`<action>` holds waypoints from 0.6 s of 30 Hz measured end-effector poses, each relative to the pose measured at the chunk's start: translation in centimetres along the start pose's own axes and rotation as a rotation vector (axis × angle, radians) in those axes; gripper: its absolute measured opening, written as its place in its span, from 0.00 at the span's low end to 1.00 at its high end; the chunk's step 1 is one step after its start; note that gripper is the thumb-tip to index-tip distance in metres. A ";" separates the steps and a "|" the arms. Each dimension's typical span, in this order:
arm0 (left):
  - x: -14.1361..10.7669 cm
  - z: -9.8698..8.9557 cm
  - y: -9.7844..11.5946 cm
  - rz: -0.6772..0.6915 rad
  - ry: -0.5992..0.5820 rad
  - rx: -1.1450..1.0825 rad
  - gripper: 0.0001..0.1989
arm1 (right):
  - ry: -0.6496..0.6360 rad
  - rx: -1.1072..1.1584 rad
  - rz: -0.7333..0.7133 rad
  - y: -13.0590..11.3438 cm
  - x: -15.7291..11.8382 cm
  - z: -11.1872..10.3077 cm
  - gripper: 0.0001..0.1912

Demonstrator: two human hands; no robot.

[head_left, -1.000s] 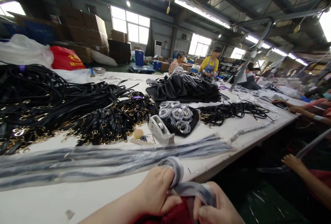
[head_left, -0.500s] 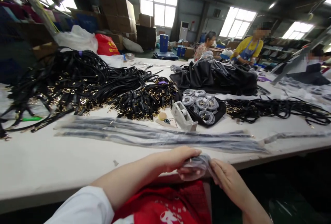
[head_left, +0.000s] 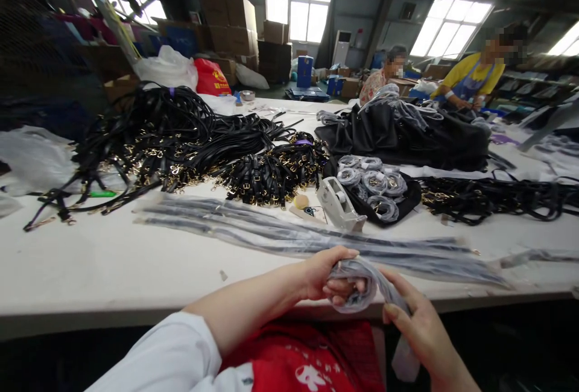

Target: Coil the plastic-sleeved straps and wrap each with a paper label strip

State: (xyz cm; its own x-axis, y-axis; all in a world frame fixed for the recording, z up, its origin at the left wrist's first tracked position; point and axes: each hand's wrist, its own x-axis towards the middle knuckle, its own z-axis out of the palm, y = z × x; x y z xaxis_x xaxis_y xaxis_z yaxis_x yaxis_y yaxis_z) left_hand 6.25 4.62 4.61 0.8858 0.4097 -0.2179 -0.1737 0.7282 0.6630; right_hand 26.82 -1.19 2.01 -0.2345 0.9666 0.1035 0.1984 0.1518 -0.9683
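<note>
A dark strap in a clear plastic sleeve [head_left: 362, 307] is wound into a coil above my lap, at the table's front edge. My left hand [head_left: 337, 277] is closed on the coil, its thumb on top and its fingers inside the loop. On the strap's loose end, my right hand [head_left: 414, 316] is closed, and the sleeve's tail hangs below it. Several more sleeved straps [head_left: 271, 229] lie stretched flat across the table just beyond my hands. Finished-looking coils [head_left: 375, 182] sit on a black cloth behind a grey tape dispenser [head_left: 340, 204].
Black straps with gold clasps [head_left: 190, 132] are heaped at the left; shorter buckled straps [head_left: 257, 178] lie mid-table. Black bags [head_left: 407, 129] stand behind the coils, with more straps [head_left: 493, 196] at the right. Across the table are two people, one in a yellow top [head_left: 482, 81].
The coil has turned so its loop shows more openly. My right hand has moved down and right along the strap, and the tail now hangs in sight. The whole view has swung left.
</note>
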 end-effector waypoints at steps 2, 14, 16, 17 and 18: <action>0.1 0.1 -0.1 0.017 -0.010 -0.032 0.27 | -0.141 0.125 0.041 0.2 0.0 1.3 0.27; -1.0 -0.1 -0.9 0.488 0.862 0.824 0.25 | 0.064 -0.120 0.097 3.8 1.1 2.7 0.27; -2.0 0.4 -0.7 0.521 0.763 1.146 0.28 | -0.080 -0.162 0.090 4.2 1.5 1.9 0.26; -2.3 0.8 -0.7 0.489 0.679 1.265 0.29 | -0.141 -0.175 0.086 4.3 1.8 1.6 0.26; -2.4 1.1 -0.7 0.441 0.599 1.321 0.27 | -0.187 -0.186 0.088 4.3 1.9 1.4 0.25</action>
State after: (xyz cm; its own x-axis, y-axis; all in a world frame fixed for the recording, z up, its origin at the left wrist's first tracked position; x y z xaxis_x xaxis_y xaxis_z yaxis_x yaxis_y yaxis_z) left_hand 4.66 2.51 5.41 0.5105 0.8502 0.1287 0.4175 -0.3759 0.8273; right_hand 25.91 1.02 -2.29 -0.3770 0.9254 -0.0393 0.3930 0.1214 -0.9115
